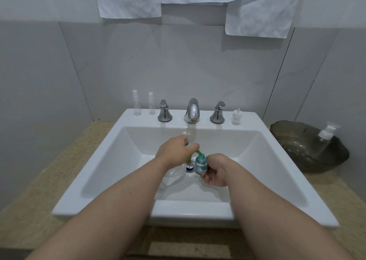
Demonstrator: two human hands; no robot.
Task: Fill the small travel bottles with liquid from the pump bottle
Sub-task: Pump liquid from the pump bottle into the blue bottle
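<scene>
Fingers of the left hand are curling down over the green head of the pump bottle, with the thumb lying out along the green spout. That bottle's clear body is showing under the wrist, low in the basin of the sink beside the drain. The right hand is gripping the travel bottle from its right and from below, fingers wrapped round it and pressed together. It is holding the bottle upright just beside the pump, the open neck meeting the spout's tip. Blue liquid is reaching roughly halfway up, so by my judgement the filling is partway along. Doing it well is calling for short, slow presses, the neck held tight under the tip, and a stop below the shoulder, since thick liquid is likely to mound up and run over. Working above the basin is giving any drips a harmless place to land. The basin is offering some room on every side of the hands, though its walls are rising close beside both forearms and the faucet is hanging over the far end. Two clear spray bottles are waiting on the back ledge at the left and a white cap at the right, all near the edge, where a careless reach could topple them.
</scene>
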